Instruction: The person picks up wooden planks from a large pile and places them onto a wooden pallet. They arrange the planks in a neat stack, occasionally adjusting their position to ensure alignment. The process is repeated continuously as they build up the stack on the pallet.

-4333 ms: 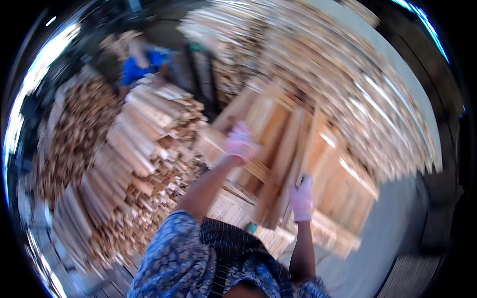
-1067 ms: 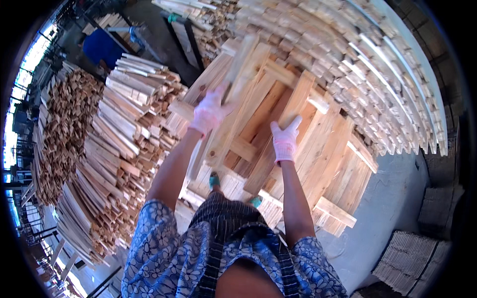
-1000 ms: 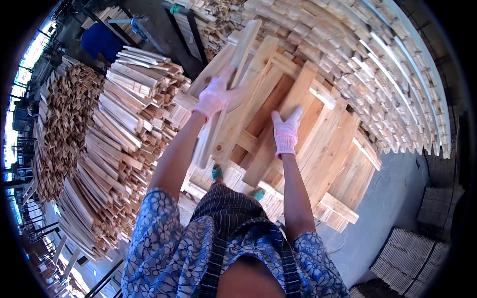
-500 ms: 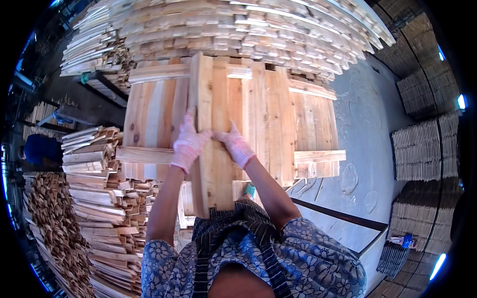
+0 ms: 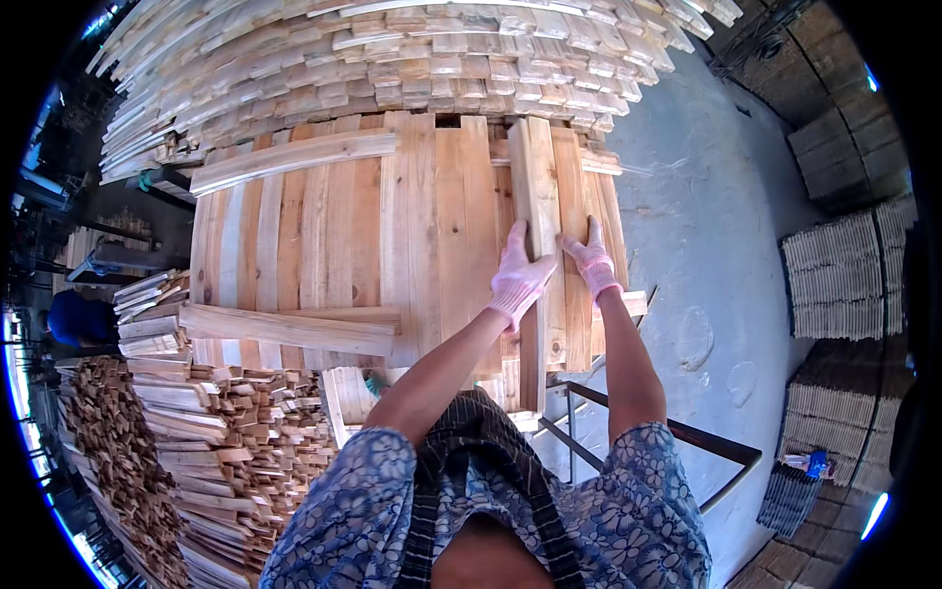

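A wooden pallet panel (image 5: 334, 245) of pale planks lies on a metal frame in front of me. A long loose plank (image 5: 537, 196) rests lengthwise near the panel's right side. My left hand (image 5: 517, 277), in a white-pink glove, grips the plank's left edge with the fingers curled over it. My right hand (image 5: 590, 257), gloved the same, lies flat with fingers apart on the boards just right of that plank, touching its edge. Two cross battens (image 5: 294, 329) run across the panel to the left.
A big heap of planks (image 5: 392, 59) rises behind the panel. Stacks of short boards (image 5: 196, 442) stand at my left, with a person in blue (image 5: 83, 319) beyond. Bundled board stacks (image 5: 834, 275) line the right wall across the grey concrete floor (image 5: 706, 245). A black metal bar (image 5: 677, 432) juts right.
The long plank, earlier held up over the panel's middle, now lies flat near its right side. Both hands moved right with it.
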A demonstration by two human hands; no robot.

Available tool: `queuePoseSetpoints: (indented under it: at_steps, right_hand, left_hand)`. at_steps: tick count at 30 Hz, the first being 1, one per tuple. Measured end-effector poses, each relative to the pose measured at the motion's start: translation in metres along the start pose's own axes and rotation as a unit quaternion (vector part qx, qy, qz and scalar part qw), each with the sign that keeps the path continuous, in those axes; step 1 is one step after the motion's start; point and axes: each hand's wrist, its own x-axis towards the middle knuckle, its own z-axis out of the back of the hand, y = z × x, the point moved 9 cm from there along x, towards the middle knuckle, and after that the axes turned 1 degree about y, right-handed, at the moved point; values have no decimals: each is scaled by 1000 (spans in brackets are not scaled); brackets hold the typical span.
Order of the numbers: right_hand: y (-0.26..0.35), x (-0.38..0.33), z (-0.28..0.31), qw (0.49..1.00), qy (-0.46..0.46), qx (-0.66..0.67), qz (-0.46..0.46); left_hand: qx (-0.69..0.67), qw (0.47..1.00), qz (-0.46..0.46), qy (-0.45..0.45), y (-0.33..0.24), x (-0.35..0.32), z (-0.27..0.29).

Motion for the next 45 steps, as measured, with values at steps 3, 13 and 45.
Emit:
queuePoseSetpoints:
  at_steps: [3, 13, 45]
  right_hand:
    - [-20, 13, -16, 994, 15, 104, 13]
    - [33, 3, -69, 948, 184, 252, 68]
    - [228, -265, -352, 670, 316, -410, 533]
  left_hand:
    - [-73, 996, -39, -27, 10, -21, 41]
    - [41, 996, -73, -12, -38, 6, 5]
    - [659, 745, -52, -91, 89, -114, 488]
